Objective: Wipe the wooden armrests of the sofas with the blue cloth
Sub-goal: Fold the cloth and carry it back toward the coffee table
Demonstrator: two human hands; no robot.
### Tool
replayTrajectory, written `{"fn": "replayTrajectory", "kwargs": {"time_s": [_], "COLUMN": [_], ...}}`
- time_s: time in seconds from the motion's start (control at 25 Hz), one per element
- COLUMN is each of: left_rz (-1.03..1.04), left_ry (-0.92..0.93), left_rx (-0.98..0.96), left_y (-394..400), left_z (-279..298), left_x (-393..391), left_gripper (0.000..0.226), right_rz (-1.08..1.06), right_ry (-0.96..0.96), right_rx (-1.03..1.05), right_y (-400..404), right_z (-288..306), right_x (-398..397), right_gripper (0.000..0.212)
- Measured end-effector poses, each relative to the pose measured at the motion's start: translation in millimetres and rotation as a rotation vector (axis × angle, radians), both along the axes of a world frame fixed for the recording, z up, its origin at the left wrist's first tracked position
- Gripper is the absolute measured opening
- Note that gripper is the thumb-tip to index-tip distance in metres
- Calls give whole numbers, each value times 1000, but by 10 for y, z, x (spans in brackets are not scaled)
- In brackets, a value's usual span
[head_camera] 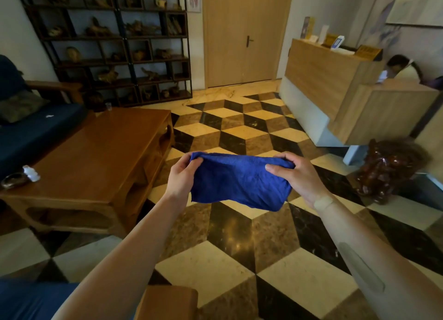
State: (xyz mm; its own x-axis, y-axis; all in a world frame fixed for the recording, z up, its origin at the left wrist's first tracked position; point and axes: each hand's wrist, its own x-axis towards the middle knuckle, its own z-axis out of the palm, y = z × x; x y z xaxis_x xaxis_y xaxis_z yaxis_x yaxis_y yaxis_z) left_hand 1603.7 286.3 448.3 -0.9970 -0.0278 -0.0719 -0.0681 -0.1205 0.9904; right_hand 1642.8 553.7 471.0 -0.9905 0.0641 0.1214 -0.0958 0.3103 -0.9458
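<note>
Floor (239, 247): polished stone tiles in a cube pattern of cream, brown and black diamonds, glossy, light glinting off the dark ones.

Far wall: tall pale wooden double door (244, 34), closed, dark handle near the middle. Left of it, a dark open-frame shelving unit (115, 43) filled with brown carved pieces, one or two per compartment.

Right side: light wood reception counter (335, 84) with a white base, small signs and cards along its top; a seated person partly visible behind it. In front of the counter, on the floor, a dark glossy carved wooden sculpture (388, 171), blurred.

Left side: long low brown wooden bench (96, 151), shiny top, with an open lower shelf. On its near left corner a small dark round dish (12, 180) and a small white object (31, 173) beside it. Behind the bench, a sofa with dark blue cushions (36, 127) and a brown wooden armrest (55, 85) at its far end. A second wooden armrest corner (167, 300) shows at the bottom edge, next to more blue cushion.

Blue terry cloth (239, 180): held in the air over the floor, well apart from both armrests, hanging folded and slack.

Left hand (182, 175) pinches the cloth's upper left corner; right hand (297, 175) grips the upper right corner, thumb over the front. Hands apart, cloth stretched between them.
</note>
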Motion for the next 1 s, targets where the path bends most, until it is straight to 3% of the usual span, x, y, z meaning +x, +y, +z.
{"fn": "replayTrajectory", "kwargs": {"time_s": [0.52, 1.0], "left_rz": [63, 79], "left_ry": [15, 55], "left_rx": [-21, 4], "left_y": [1152, 1301], "left_z": [182, 48], "left_x": [-2153, -4337], "left_gripper": [27, 25], "right_rz": [48, 96], "right_ry": [-1, 23], "right_rx": [-42, -39], "right_y": [1184, 1380], "right_z": [81, 18], "right_x": [-2352, -4639], "right_gripper": [20, 16]}}
